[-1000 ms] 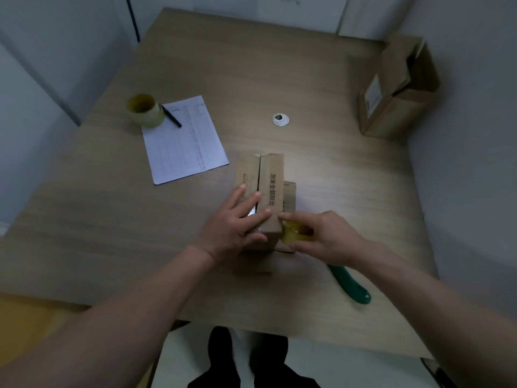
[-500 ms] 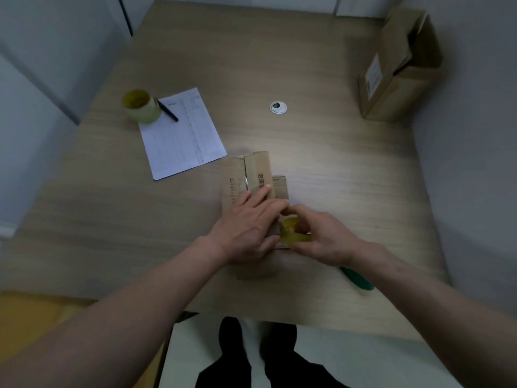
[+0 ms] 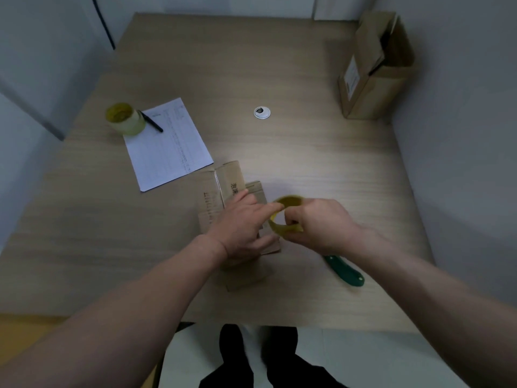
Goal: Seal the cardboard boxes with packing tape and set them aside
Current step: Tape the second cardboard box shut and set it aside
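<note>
Head view looked down on a small cardboard box (image 3: 221, 203) lying on the desk (image 3: 307, 163) directly in front of the person, its long axis running away from the body toward the far edge, with the centre seam between the two top flaps following that same line. The left hand (image 3: 240, 222) lay flat over the near half of the box, fingers straight and pressing the flaps down, gripping nothing. Just to its right, touching its fingertips, the right hand (image 3: 319, 225) had its grip curled round a yellow tape roll (image 3: 285, 214), thumb and fingers pinching the ring so that its open core faced up and toward the camera. The roll sat at the box's near right corner, so the seam lay to the left of it and stretched away from both hands. Whether a free end of tape was already stuck to the cardboard could not be told; the frame was blurred there. By my judgement, the coming pull would have to run along that long axis, away from the body, with the right hand carrying the roll and the left, the nearer one to the seam, holding the flaps shut. A green-handled knife (image 3: 345, 271) lay on the desk just beside the right wrist, presumably for cutting the tape.
</note>
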Tool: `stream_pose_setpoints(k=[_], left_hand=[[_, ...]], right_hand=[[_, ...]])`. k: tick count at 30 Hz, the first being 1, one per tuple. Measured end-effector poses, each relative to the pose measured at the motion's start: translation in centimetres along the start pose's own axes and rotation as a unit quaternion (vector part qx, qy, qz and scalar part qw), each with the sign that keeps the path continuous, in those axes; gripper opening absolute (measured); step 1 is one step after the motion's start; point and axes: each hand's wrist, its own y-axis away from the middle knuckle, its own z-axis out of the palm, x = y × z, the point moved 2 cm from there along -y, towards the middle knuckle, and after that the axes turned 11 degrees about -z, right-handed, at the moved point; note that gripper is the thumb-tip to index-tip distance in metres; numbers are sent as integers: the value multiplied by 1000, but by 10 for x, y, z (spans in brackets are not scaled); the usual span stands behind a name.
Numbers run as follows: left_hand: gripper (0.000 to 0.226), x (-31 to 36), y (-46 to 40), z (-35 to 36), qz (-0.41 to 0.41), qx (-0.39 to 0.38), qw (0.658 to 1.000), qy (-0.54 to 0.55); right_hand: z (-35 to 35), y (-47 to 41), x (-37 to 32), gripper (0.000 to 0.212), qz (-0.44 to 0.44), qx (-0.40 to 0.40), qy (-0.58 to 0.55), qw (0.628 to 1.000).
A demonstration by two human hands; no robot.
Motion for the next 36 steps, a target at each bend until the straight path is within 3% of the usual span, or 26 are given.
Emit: stream_pose_setpoints(k=[3, 7, 10, 12, 13, 15, 17, 19, 22, 24, 27, 29, 36], left_hand=[[53, 9, -9, -1, -59, -70, 995, -33], [26, 13, -17, -8, -118, -105, 987, 16], [22, 9, -15, -8, -157, -90, 982, 63], [22, 9, -15, -7, -183, -75, 974, 110], [22, 8, -16, -8, -191, -71, 970, 130], [23, 8, -17, -9, -199, -73, 967, 143], [23, 9, -19, -10, -205, -85, 964, 146], [23, 9, -21, -12, -211, -106, 959, 156], [22, 8, -23, -15, -218, -131, 952, 171], [21, 9, -23, -15, -219, -135, 950, 175], [21, 9, -23, -15, -225, -135, 948, 180], [21, 10, -23, -17, -230, -134, 947, 181], [20, 11, -22, -20, -227, -145, 944, 191]], right_hand=[[6, 3, 5, 22, -1, 29, -11, 1000], [20, 5, 11, 28, -15, 86, -35, 996], [28, 24, 17, 32, 18, 219, -88, 972], [46, 51, 27, 34, 120, 314, -138, 932], [57, 65, 32, 36, 188, 310, -149, 920], [88, 87, 39, 49, 313, 169, -129, 926], [116, 102, 37, 63, 348, -10, -106, 932], [132, 109, 31, 58, 337, -59, -126, 931], [137, 110, 20, 51, 335, -25, -154, 929], [134, 114, 9, 49, 339, 41, -207, 917], [126, 121, -14, 27, 264, 133, -286, 912], [120, 124, -31, 24, 207, 166, -329, 906], [108, 103, -55, 21, 158, 187, -439, 864]])
